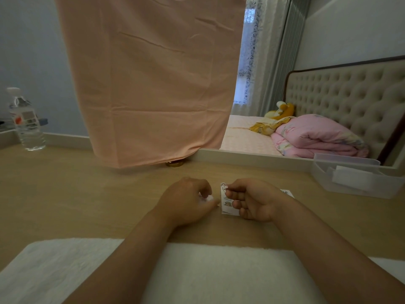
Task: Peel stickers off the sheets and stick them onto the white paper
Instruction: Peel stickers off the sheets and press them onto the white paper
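The right hand [255, 199] pinches a sticker sheet [226, 201] on the table [87, 194]; the left hand [186, 200] presses a small white bit [209, 198], fingers curled.

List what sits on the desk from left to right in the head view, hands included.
water bottle → left hand → sticker sheet → right hand → clear plastic tray
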{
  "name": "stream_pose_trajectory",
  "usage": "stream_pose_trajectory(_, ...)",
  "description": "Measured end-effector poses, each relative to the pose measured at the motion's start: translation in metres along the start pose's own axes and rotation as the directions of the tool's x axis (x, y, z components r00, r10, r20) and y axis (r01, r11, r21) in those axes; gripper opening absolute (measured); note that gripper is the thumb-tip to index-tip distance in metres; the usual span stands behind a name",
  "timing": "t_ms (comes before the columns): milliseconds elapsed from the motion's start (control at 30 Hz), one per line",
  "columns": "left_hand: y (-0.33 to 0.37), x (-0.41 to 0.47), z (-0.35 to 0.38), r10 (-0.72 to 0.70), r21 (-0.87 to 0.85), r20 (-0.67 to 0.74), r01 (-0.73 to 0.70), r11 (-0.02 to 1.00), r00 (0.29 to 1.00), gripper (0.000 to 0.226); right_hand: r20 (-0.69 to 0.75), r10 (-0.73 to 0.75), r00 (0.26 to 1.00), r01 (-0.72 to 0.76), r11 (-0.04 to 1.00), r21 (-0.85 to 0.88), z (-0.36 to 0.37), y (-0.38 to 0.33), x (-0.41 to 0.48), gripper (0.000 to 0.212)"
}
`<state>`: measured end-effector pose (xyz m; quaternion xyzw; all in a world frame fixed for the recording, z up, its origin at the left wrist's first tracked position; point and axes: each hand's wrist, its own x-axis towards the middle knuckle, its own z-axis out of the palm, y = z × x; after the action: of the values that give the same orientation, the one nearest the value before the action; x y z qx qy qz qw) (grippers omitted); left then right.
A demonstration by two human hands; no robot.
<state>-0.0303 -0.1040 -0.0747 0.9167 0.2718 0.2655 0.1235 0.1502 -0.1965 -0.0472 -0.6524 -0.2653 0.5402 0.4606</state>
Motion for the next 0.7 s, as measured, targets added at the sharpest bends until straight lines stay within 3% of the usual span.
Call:
stream_pose_trajectory(100, 0.005, 0.000, -0.001, -0.072, -0.153, -0.072, 0.060, 0.986, 0.995, 0.019, 0.057, -0.032, 0.998, 0.036, 0.997, -0.069, 0.000, -0.002, -0.003, 0.017)
stream_pose_trajectory(267, 0.010, 0.002, 0.005, -0.122, -0.218, -0.112, 0.095, 0.971, 0.986, 0.012, 0.125, -0.063, 0.990, 0.082, 0.985, -0.153, 0.004, -0.003, -0.004, 0.037)
stream_pose_trajectory(500, 0.010, 0.002, 0.009, -0.181, -0.221, -0.123, 0.151, 0.963, 0.976, 0.005, 0.099, -0.078, 0.992, 0.092, 0.985, -0.149, 0.008, -0.004, -0.005, 0.033)
stream_pose_trajectory(700, 0.012, 0.003, 0.013, -0.145, -0.167, -0.247, 0.105, 0.980, 0.958, 0.003, 0.057, -0.086, 0.995, 0.087, 0.996, -0.028, 0.016, -0.005, -0.008, 0.030)
